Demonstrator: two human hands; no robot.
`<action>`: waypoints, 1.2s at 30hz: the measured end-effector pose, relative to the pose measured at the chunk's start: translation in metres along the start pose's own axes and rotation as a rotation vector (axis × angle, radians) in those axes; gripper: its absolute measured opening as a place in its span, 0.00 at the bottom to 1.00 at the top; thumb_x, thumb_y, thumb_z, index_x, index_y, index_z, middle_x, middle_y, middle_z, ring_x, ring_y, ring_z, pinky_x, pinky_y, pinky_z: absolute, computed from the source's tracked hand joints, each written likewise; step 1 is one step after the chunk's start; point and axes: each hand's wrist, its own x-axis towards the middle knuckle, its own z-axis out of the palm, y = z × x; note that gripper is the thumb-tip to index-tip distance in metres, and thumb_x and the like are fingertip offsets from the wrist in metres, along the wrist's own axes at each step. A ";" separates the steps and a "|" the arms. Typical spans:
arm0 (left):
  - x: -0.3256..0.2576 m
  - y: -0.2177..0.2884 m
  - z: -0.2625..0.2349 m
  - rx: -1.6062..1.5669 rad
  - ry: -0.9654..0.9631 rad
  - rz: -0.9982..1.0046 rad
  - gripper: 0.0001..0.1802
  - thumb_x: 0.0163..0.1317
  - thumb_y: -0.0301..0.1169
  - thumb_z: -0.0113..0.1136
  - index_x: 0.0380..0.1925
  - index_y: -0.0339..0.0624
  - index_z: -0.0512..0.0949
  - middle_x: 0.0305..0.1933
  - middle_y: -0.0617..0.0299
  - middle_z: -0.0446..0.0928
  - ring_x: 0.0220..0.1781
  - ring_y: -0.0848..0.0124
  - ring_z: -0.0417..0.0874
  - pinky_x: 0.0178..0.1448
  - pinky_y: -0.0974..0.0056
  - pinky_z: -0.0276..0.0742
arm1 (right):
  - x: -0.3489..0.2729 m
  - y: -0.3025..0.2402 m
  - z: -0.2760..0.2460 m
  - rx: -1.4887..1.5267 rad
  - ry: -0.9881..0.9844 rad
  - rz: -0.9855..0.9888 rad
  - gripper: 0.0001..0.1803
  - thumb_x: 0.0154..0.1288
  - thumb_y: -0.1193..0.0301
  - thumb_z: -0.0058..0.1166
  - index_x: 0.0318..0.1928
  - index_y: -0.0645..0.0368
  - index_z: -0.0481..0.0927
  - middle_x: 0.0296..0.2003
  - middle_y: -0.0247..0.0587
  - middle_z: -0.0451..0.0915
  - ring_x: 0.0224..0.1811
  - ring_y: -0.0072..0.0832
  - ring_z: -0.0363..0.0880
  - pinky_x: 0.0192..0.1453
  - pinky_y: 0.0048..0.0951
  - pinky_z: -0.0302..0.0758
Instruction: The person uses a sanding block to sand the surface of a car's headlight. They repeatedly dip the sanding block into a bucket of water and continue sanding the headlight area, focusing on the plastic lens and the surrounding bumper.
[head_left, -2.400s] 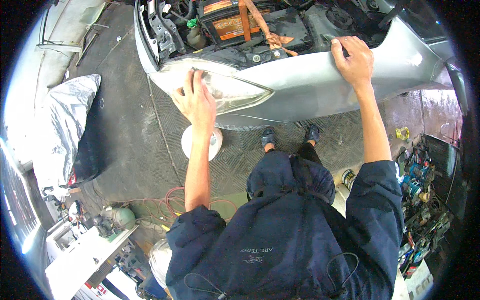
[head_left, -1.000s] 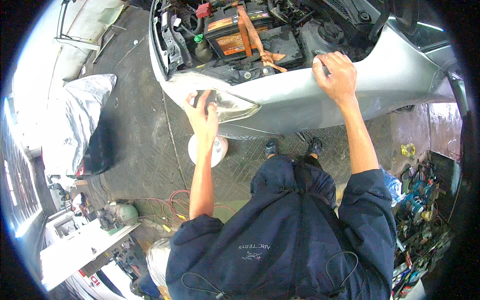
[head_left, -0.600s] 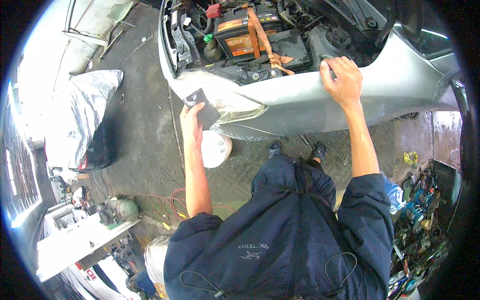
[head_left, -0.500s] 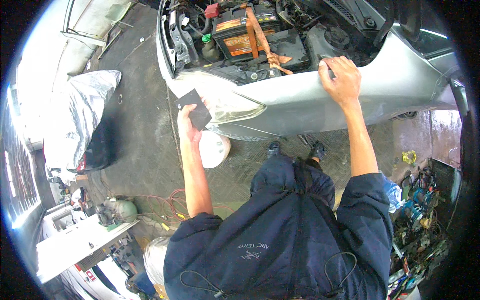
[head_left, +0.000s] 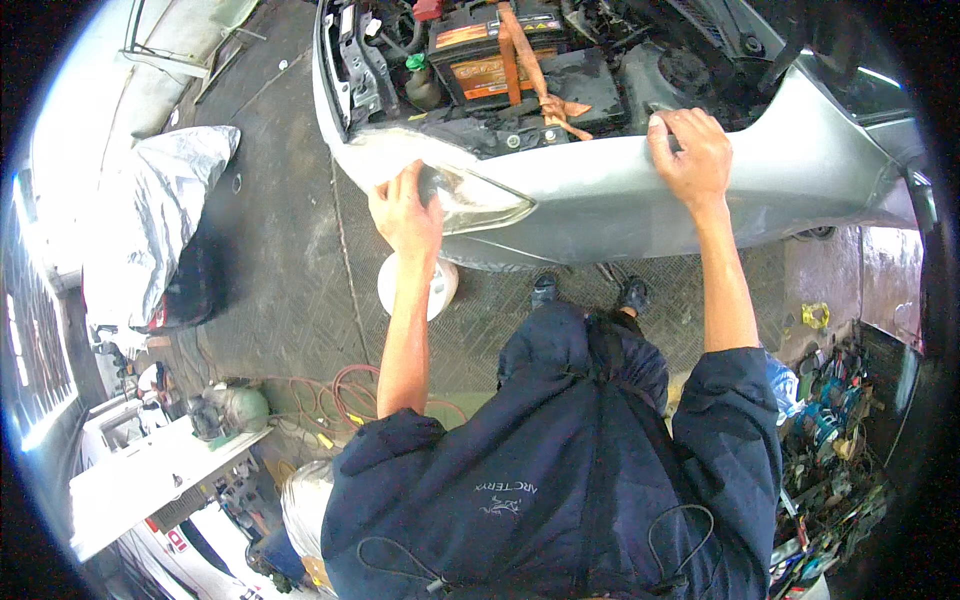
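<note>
My left hand is pressed to the cloudy headlight at the front corner of a silver car. A dark sheet, apparently sandpaper, shows beside its fingers; most of it is hidden beneath the hand. Along the upper edge of the silver fender rests my right hand, its fingers curled over the rim beside the engine bay.
Within the engine bay sits a battery held by an orange strap. A white bucket stands on the floor under my left forearm. Red hoses lie behind it. Tools and parts are heaped at the lower right.
My left hand has swung from beside the headlight onto its surface, turning the black sheet face down out of sight. My right hand keeps its place on the fender.
</note>
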 end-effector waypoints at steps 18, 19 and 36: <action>0.014 0.000 -0.017 0.173 -0.129 -0.044 0.30 0.55 0.22 0.65 0.61 0.52 0.80 0.59 0.61 0.83 0.60 0.51 0.77 0.66 0.51 0.74 | 0.001 -0.002 -0.002 0.059 0.002 -0.002 0.05 0.61 0.69 0.65 0.31 0.56 0.86 0.29 0.35 0.85 0.33 0.34 0.82 0.39 0.35 0.76; 0.014 -0.002 -0.015 0.204 -0.103 0.024 0.29 0.54 0.22 0.66 0.60 0.52 0.81 0.58 0.62 0.84 0.59 0.52 0.77 0.65 0.51 0.75 | 0.001 -0.003 -0.002 0.057 0.003 -0.001 0.05 0.61 0.69 0.65 0.31 0.56 0.86 0.29 0.35 0.85 0.33 0.34 0.82 0.39 0.35 0.76; 0.025 -0.022 -0.002 0.270 -0.050 0.436 0.25 0.52 0.23 0.65 0.53 0.50 0.84 0.55 0.67 0.84 0.62 0.64 0.83 0.58 0.59 0.83 | 0.000 -0.002 -0.001 0.050 -0.009 0.014 0.06 0.61 0.69 0.64 0.31 0.58 0.87 0.29 0.36 0.85 0.33 0.35 0.82 0.40 0.37 0.76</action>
